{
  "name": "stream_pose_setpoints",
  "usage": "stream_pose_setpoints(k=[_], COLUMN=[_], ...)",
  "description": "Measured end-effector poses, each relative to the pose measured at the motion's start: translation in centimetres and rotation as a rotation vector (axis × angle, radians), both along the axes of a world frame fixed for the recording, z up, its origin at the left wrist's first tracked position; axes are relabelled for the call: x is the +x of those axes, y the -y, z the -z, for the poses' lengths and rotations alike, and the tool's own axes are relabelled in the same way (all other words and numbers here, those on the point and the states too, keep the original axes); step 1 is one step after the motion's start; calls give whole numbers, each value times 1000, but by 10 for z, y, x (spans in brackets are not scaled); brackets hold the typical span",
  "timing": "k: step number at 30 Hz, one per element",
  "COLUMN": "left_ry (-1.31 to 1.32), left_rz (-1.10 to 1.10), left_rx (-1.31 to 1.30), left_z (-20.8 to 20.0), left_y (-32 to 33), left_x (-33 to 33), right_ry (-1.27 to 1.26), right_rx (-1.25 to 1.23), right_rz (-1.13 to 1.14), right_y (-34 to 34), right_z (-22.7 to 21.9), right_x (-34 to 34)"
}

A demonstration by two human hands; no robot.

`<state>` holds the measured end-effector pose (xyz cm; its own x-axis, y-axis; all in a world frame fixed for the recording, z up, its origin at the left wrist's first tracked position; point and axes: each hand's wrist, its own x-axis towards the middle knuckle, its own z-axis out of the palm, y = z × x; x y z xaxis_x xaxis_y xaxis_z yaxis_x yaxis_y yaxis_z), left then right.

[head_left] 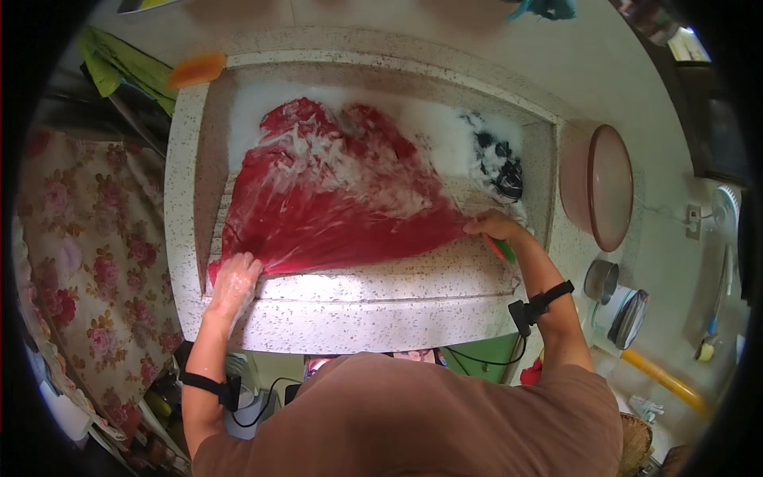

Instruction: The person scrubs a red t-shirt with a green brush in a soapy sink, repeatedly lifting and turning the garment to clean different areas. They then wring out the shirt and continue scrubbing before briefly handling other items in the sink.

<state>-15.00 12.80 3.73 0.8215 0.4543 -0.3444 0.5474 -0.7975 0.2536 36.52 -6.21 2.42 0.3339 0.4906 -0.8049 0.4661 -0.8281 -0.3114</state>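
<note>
A wet red cloth (342, 215), streaked with white suds, is spread across the ribbed slope of a speckled stone wash sink (358, 322). Its near left corner is gripped by my left hand (236, 280), fingers closed over the edge by the sink's front. My right hand (494, 226) pinches the cloth's right corner, so the near edge stretches between both hands. Just below the right hand shows a green and orange object (502, 250), partly covered; its kind is unclear. Foamy water (445, 119) lies behind the cloth, with a dark bunched cloth (501, 167) on the right.
An orange oval piece (197, 70) rests on the sink's far left corner beside a hanging green cloth (127, 67). To the right are a pinkish basin (612, 191), a metal cup (602, 281) and a yellow pipe (664, 383). A floral curtain (99, 278) hangs at left.
</note>
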Motion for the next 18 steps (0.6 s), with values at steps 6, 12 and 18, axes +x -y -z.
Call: stream_pose_setpoints(k=[6, 12, 18], left_ry=[516, 481, 41], left_rz=[-227, 85, 273], left_rx=[260, 474, 93], left_z=[-80, -106, -15], left_y=[-81, -78, -6], left_x=[17, 9, -22], right_ry=[-417, -84, 233], right_rx=[552, 596, -11], right_rz=[423, 311, -68], right_y=[-76, -60, -6], right_z=[-100, -74, 3], right_x=[59, 68, -18])
